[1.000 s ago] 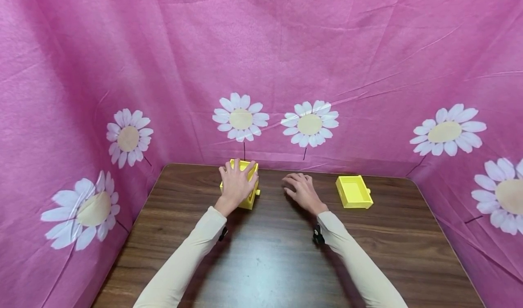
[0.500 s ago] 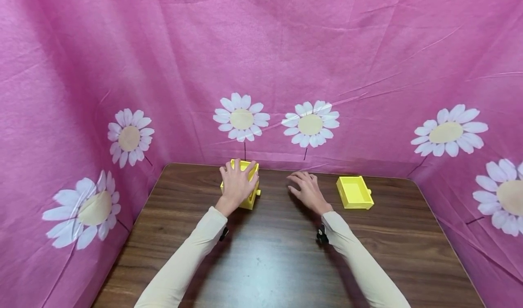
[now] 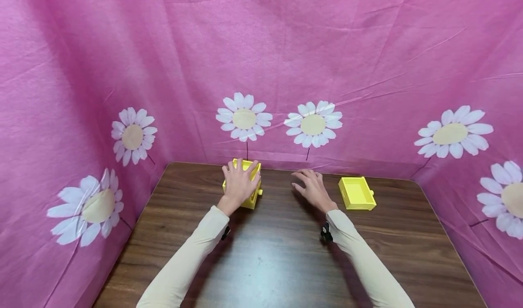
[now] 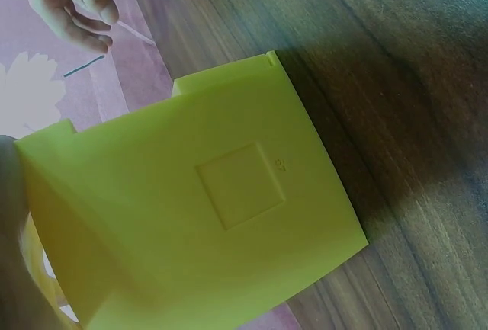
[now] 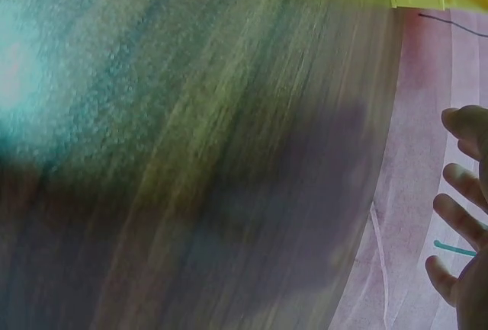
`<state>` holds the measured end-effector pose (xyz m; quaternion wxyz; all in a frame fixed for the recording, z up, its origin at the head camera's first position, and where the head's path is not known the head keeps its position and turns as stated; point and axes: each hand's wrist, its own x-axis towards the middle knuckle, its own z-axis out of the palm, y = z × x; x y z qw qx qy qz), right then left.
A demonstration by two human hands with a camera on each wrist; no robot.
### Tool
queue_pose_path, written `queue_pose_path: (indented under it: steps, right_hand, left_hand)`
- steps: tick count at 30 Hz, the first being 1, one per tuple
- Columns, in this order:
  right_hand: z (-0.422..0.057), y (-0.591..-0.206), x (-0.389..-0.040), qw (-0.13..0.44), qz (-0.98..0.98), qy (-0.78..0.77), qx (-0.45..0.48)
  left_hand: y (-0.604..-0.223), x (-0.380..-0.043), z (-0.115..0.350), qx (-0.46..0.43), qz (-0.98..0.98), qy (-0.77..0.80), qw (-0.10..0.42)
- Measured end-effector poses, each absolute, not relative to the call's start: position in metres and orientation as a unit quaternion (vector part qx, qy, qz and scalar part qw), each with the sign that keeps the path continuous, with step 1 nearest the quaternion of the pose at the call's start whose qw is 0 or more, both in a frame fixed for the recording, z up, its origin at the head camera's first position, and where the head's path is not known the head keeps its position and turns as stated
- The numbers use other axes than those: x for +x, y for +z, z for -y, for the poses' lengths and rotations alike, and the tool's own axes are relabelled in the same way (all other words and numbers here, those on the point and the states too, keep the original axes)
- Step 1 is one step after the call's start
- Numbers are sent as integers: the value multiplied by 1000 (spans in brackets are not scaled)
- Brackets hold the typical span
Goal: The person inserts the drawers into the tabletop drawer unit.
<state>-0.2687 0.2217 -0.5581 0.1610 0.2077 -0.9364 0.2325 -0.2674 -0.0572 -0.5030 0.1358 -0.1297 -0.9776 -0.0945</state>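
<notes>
At the far side of the table, a small yellow drawer unit (image 3: 250, 202) stands upright with a round knob (image 3: 260, 192) on its right side. My left hand (image 3: 239, 183) grips it from above, fingers spread across the top and covering much of it. In the left wrist view, one flat wall of the drawer unit (image 4: 229, 193) fills the middle, with a square recess in it. My right hand (image 3: 313, 189) hovers over the table with loosely bent fingers, holding nothing. To its right lies a shallow yellow drawer (image 3: 356, 192), open side up, its knob pointing right.
The brown wood-grain table (image 3: 261, 253) ends in a back edge just beyond both yellow pieces. A pink curtain (image 3: 269, 49) with white daisies hangs close behind and along both sides.
My right hand has drifted right, away from the drawer unit and closer to the loose drawer. The left hand keeps its grip on the drawer unit. The head view has shifted slightly.
</notes>
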Motion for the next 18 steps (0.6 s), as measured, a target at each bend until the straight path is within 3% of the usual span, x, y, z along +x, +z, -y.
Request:
queue_pose_path:
  steps: [18]
  right_hand:
    - [-242,-561,-267,171,933,256,188]
  left_hand:
    - [-506,-269,57,-130,976,-106,137]
